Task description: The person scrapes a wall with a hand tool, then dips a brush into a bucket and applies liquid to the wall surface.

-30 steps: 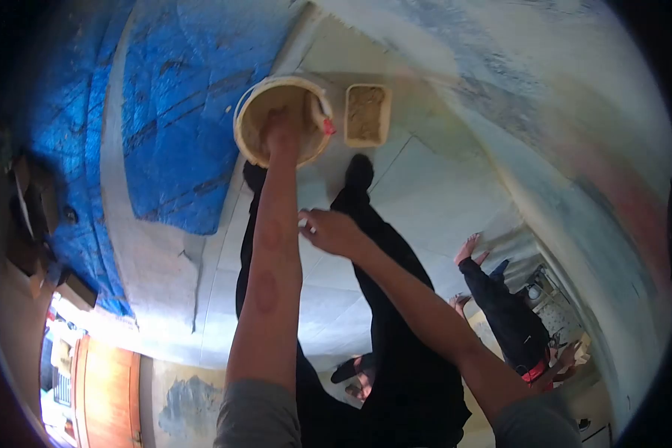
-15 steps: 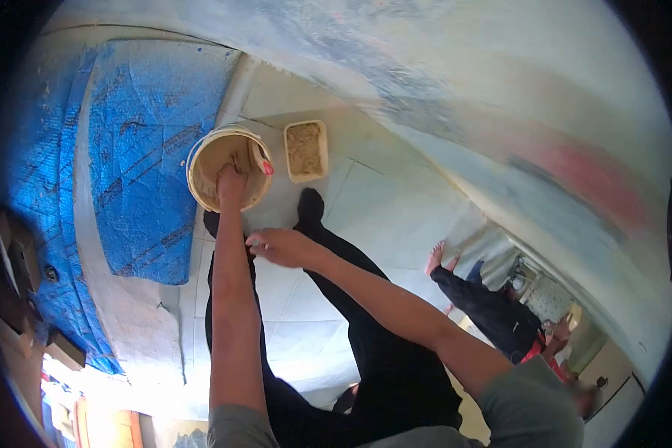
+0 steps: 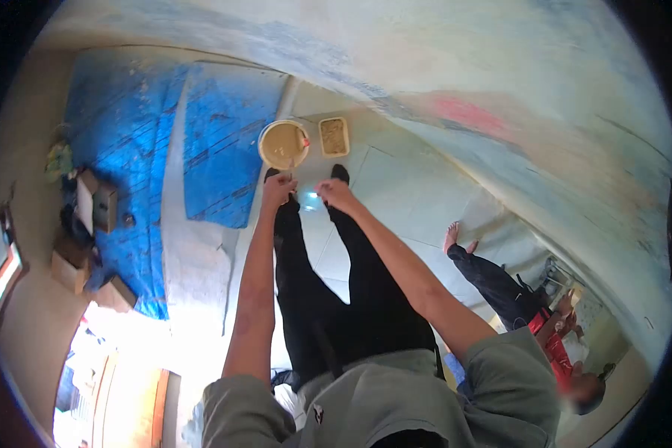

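Note:
My left hand (image 3: 278, 190) is closed just below the round cream bucket (image 3: 264, 149); a thin item shows at its fingers, too small to make out. The bucket holds beige material, and a red-tipped item rests at its right inner side. To the right, my right hand (image 3: 334, 193) is raised with its fingers loosely bent and a little apart, and nothing shows in it. A bright glint lies between the two hands. Right of the bucket stands a rectangular tub (image 3: 334, 137) of rough brownish material.
Blue sheeting (image 3: 228, 142) lies at the left, with open cardboard boxes (image 3: 71, 265) beyond it. A large painted surface (image 3: 500, 75) runs along the top and right. Another person (image 3: 500, 291) in dark trousers and red is at the lower right.
My left hand has come out of the bucket and back toward my body. My right hand has moved to the right, away from my left. The view has shifted, and the bucket looks smaller.

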A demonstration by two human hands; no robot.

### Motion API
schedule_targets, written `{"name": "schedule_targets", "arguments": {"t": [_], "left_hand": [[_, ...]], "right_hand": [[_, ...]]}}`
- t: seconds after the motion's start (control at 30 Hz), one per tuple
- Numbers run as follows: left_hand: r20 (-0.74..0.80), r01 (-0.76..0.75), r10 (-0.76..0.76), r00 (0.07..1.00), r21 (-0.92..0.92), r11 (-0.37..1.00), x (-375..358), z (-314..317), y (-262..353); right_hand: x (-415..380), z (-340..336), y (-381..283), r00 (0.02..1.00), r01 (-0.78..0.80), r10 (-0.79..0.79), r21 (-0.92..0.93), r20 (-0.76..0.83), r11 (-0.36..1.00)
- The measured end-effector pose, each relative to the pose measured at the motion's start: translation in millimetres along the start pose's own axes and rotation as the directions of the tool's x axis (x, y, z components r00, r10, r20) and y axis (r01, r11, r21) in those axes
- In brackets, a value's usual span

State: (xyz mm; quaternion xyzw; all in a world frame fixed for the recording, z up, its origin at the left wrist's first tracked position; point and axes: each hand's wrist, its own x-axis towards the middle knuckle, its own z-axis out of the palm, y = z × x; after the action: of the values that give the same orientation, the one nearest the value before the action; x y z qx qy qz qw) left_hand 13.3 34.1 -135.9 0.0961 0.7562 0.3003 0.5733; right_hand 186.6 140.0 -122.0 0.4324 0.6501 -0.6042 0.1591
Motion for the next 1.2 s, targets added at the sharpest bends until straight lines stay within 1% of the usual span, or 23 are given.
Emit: {"name": "schedule_targets", "arguments": {"t": [0.1, 0.17, 0.27, 0.3, 0.37, 0.43, 0.53, 0.6, 0.63, 0.7, 0.73, 0.8, 0.83, 0.9, 0.93, 0.97, 1.0, 1.03, 1.07, 1.1, 1.13, 1.17, 1.2], "left_hand": [[0.016, 0.000, 0.000, 1.000, -0.046, 0.999, -49, -5, 27], [0.010, -0.109, 0.110, 0.994, -0.079, 0.991, -75, -6, 43], [0.006, -0.136, 0.137, 0.991, -0.077, 0.988, -100, -6, 55], [-0.005, -0.144, 0.144, 0.990, -0.082, 0.986, -110, -5, 56], [-0.064, -0.199, 0.197, 0.978, -0.028, 0.979, -127, -5, 61], [-0.147, -0.303, 0.303, 0.942, 0.021, 0.953, -139, -7, 69], [-0.218, -0.344, 0.336, 0.916, -0.001, 0.939, -153, -9, 79], [-0.257, -0.366, 0.351, 0.900, -0.011, 0.931, -163, -13, 89], [-0.275, -0.350, 0.339, 0.900, 0.009, 0.937, -168, -16, 97], [-0.294, -0.336, 0.328, 0.898, 0.025, 0.942, -179, -17, 109], [-0.319, -0.348, 0.343, 0.883, 0.045, 0.936, -182, -18, 115], [-0.347, -0.359, 0.359, 0.867, 0.067, 0.931, -186, -23, 119], [-0.345, -0.357, 0.339, 0.875, 0.011, 0.934, -184, -27, 120], [-0.337, -0.358, 0.324, 0.884, -0.044, 0.933, -187, -34, 123], [-0.313, -0.351, 0.306, 0.899, -0.095, 0.932, -190, -40, 126], [-0.283, -0.342, 0.292, 0.913, -0.144, 0.929, -194, -47, 129], [-0.288, -0.349, 0.326, 0.900, -0.030, 0.937, -198, -55, 133], [-0.274, -0.373, 0.382, 0.883, 0.087, 0.924, -203, -63, 137], [-0.237, -0.416, 0.429, 0.872, 0.106, 0.903, -193, -66, 127], [-0.128, -0.415, 0.438, 0.890, 0.176, 0.893, -173, -66, 112], [-0.006, -0.303, 0.307, 0.952, 0.140, 0.943, -195, -75, 140], [0.160, -0.191, 0.174, 0.972, 0.096, 0.977, -189, -83, 144], [0.184, -0.283, 0.296, 0.937, -0.093, 0.955, -190, -87, 140]], "right_hand": [[-12, -10, -49, 0.997, -0.079, 0.076, 0.142, 0.027, 0.987], [-15, -14, -69, 0.993, -0.117, 0.112, 0.213, 0.036, 0.970], [-24, -15, -94, 0.984, -0.168, 0.139, 0.324, 0.110, 0.931], [-29, -15, -99, 0.983, -0.169, 0.136, 0.322, 0.123, 0.932], [-37, -19, -112, 0.988, -0.056, -0.016, 0.456, 0.151, 0.888], [-46, -25, -130, 0.989, -0.028, -0.037, 0.428, 0.144, 0.903], [-51, -27, -135, 0.988, -0.043, -0.018, 0.378, 0.154, 0.925], [-42, -21, -131, 0.998, 0.064, -0.069, 0.236, 0.011, 0.970], [-39, -20, -134, 0.997, 0.070, -0.075, 0.234, 0.012, 0.970], [-39, -15, -141, 0.982, 0.096, -0.101, -0.041, -0.161, 0.995], [-49, -17, -160, 0.981, 0.102, -0.109, -0.046, -0.162, 0.994], [-61, -18, -186, 0.913, 0.110, -0.270, -0.452, -0.307, 0.885], [-60, -19, -194, 0.911, 0.114, -0.275, -0.453, -0.307, 0.884], [-58, -22, -201, 0.956, 0.098, -0.144, -0.183, -0.255, 0.978], [-56, -22, -203, 0.953, 0.102, -0.149, -0.186, -0.263, 0.977], [-54, -21, -204, 0.984, 0.116, -0.121, -0.047, -0.128, 0.992], [-52, -26, -210, 0.993, 0.116, -0.116, 0.092, -0.003, 0.989], [-75, -32, -239, 0.983, 0.178, -0.171, -0.125, 0.059, 0.976], [-21, -20, -170, 0.792, 0.600, -0.599, 0.034, 0.117, 0.799], [-59, -25, -205, 0.769, 0.593, -0.637, -0.324, -0.040, 0.737], [-63, -20, -205, 0.819, 0.463, -0.543, -0.344, -0.185, 0.817], [-76, -24, -212, 0.822, 0.461, -0.521, -0.268, -0.231, 0.846], [-85, -23, -216, 0.797, 0.455, -0.494, -0.195, -0.347, 0.869]]}}
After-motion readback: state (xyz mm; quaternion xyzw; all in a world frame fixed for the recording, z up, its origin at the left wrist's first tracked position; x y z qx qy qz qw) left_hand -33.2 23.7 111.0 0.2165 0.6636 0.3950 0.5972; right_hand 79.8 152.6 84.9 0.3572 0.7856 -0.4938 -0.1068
